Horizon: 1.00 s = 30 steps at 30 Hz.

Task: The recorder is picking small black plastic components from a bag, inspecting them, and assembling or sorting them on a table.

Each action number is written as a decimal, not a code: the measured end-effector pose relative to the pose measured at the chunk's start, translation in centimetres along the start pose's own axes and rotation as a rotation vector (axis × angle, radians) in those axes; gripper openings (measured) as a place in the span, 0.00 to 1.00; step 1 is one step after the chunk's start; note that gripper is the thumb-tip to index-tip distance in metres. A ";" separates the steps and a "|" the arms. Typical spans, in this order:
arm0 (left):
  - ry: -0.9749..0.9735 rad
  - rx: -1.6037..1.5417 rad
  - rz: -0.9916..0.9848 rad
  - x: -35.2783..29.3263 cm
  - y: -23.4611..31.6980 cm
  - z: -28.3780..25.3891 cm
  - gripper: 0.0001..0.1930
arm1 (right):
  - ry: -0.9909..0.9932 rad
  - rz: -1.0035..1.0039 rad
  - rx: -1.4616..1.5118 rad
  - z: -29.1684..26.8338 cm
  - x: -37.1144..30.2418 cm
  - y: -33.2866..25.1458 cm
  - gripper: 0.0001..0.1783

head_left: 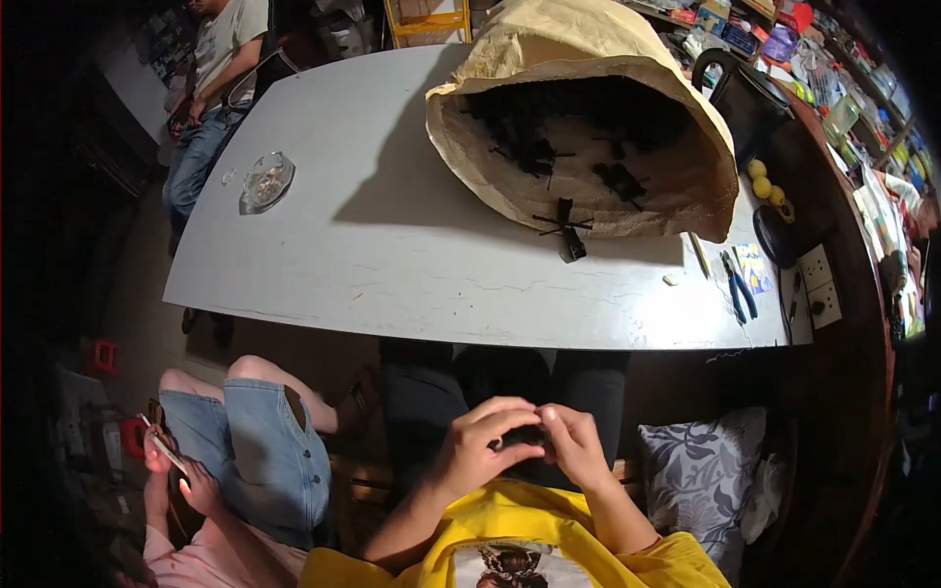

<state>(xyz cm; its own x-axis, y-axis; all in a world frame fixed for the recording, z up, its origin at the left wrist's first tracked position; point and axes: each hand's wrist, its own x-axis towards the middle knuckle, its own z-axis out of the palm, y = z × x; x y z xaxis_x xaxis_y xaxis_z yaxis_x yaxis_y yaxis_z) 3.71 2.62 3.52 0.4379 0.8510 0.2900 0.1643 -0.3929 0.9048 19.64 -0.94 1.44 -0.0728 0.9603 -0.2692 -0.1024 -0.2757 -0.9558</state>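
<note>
My left hand (487, 448) and my right hand (578, 446) meet in front of my yellow shirt, just short of the table's near edge. Fingers of both are curled and pinched together at the tips. Something small and dark shows between them, mostly hidden by the fingers and hard to tell from the dark trousers behind. Beyond, a large brown paper sack (588, 211) lies on its side on the table, its mouth facing me. Many black plastic parts fill its dark inside. One cross-shaped black part (566, 229) lies at the sack's lower lip.
The white table (323, 265) holds a glass ashtray (267, 183) at left. Blue-handled pliers (740, 289), a black kettle (750, 98) and yellow balls (769, 186) are at right. A person with a phone (169, 449) sits at my left; another sits far left. A patterned cushion (701, 475) is at my right.
</note>
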 end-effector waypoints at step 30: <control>0.101 -0.699 -0.430 -2.3 -1.2 -0.4 0.07 | 0.598 -0.521 -1.238 -5.6 15.3 -4.4 0.17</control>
<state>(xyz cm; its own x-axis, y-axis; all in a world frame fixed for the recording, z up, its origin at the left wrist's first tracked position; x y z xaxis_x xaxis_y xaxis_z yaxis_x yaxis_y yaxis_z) 2.15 1.30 1.91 0.3753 0.9179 -0.1290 -0.3031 0.2530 0.9187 24.49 15.16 0.88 0.1492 0.8969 0.4163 0.9311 0.0144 -0.3646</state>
